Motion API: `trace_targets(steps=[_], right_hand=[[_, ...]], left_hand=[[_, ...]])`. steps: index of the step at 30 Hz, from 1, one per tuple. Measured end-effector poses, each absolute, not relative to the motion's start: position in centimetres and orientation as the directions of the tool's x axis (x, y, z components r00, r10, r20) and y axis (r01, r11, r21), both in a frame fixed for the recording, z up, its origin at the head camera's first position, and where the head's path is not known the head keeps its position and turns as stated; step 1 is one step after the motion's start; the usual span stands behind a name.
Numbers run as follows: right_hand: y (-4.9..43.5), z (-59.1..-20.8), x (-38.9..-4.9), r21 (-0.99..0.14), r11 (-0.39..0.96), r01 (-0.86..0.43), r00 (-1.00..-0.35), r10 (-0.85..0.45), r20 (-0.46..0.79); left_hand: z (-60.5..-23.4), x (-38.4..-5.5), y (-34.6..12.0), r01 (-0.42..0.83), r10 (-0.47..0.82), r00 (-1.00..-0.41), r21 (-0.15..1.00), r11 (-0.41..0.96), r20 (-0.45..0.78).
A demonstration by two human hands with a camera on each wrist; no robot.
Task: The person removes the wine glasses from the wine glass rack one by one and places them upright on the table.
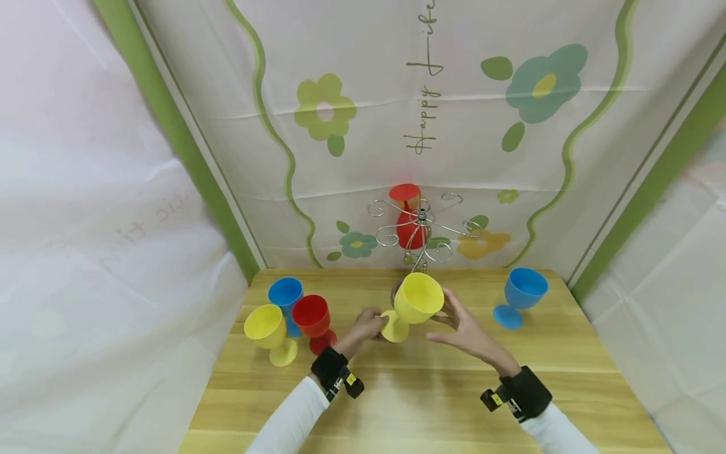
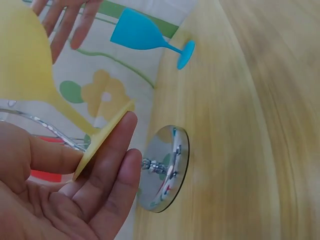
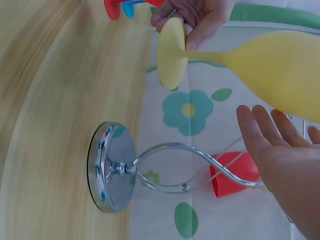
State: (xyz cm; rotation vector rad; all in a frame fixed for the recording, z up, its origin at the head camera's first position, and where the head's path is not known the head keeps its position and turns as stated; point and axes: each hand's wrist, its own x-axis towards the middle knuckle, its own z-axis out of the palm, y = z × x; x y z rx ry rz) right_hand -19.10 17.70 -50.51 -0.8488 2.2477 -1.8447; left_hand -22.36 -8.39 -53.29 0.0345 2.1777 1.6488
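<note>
A yellow plastic goblet (image 1: 418,299) is held tilted above the table, its mouth toward the upper right. My left hand (image 1: 367,325) pinches the rim of its round foot (image 2: 107,137) between thumb and fingers. Beside the bowl is my right hand (image 1: 469,330), thumb apart and fingers extended; in the right wrist view its fingertips (image 3: 250,114) are at the bowl, though contact is hard to tell. Behind the goblet stands a chrome wire rack (image 1: 422,217) with curled arms and a round base (image 3: 112,167). A red goblet (image 1: 409,228) hangs upside down at its far side.
On the table's left, a blue goblet (image 1: 286,291), a yellow goblet (image 1: 265,326) and a red goblet (image 1: 311,316) stand close together. Another blue goblet (image 1: 525,288) stands at the right. Printed fabric (image 1: 363,151) walls rise behind and beside the wooden table (image 1: 408,410).
</note>
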Motion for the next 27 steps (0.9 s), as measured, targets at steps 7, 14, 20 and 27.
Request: trace_targets(steps=[7, 14, 20, 27], right_hand=[[16.7, -50.9, -19.0, -0.954, 0.0, -0.298, -0.863, -0.427, 0.27], [16.5, -50.9, -18.9, -0.955, 0.021, -0.296, -0.884, -0.384, 0.266], [16.5, -50.9, -18.7, -0.961, 0.041, -0.273, -0.899, -0.367, 0.24], [16.8, -51.4, -18.7, -0.965, 0.083, -0.25, -0.928, -0.305, 0.214]], left_hand=[[-54.0, -21.4, -8.0, -0.22, 0.292, -0.901, 0.92, 0.326, -0.319], [-54.0, -20.9, -7.9, -0.21, 0.316, -0.893, 0.918, 0.335, -0.32], [-54.0, -20.7, -7.9, -0.203, 0.321, -0.892, 0.917, 0.344, -0.318], [-54.6, -20.6, -8.0, -0.208, 0.347, -0.88, 0.921, 0.33, -0.323]])
